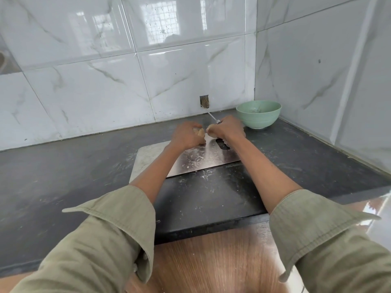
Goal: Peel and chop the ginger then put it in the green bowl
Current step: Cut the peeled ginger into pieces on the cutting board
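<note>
My left hand (186,134) grips a pale yellow piece of ginger (199,132) above the steel cutting board (148,157). My right hand (227,129) is curled round a small knife (212,118). The knife's thin blade points up and back toward the wall, and its handle is hidden in my fist. My right thumb sits against the ginger. Peel scraps (193,160) lie on the board under my hands. The green bowl (258,114) stands on the dark counter to the back right, just beyond my right hand.
The counter (63,170) is dark stone, dusty, with white marble-look tiled walls behind and on the right. A small rectangular hole (204,101) opens in the wall near the counter. The counter's front edge steps back over a wooden surface (211,261).
</note>
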{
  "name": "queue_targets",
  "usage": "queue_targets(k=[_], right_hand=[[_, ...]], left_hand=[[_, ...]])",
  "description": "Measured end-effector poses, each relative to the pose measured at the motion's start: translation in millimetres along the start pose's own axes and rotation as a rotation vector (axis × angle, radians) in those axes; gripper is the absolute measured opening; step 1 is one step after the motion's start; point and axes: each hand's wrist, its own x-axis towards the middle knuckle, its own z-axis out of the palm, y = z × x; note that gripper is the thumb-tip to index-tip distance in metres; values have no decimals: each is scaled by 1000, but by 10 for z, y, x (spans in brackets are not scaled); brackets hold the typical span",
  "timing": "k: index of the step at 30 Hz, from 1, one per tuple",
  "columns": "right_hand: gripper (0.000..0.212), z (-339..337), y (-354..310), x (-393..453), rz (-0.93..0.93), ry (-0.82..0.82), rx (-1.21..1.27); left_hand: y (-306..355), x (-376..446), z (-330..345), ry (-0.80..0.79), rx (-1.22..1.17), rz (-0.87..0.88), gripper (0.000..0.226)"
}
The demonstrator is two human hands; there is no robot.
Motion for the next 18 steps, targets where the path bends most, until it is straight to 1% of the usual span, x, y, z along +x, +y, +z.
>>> queue_targets(k=[5,7,9,13,18], right_hand=[[17,24,18,30,-71,-38,33],[18,30,26,38,-90,-40,49],[17,29,38,39,-101,-33,46],[17,5,48,33,-130,-22,29],[18,-20,26,1,-152,1,33]], left_hand=[[-120,14,-6,-61,-88,78,56],[-155,32,-10,-85,-61,124,51],[-160,37,15,-72,-10,155,46],[-174,78,131,-18,8,133,57],[-241,72,132,-17,-1,153,69]])
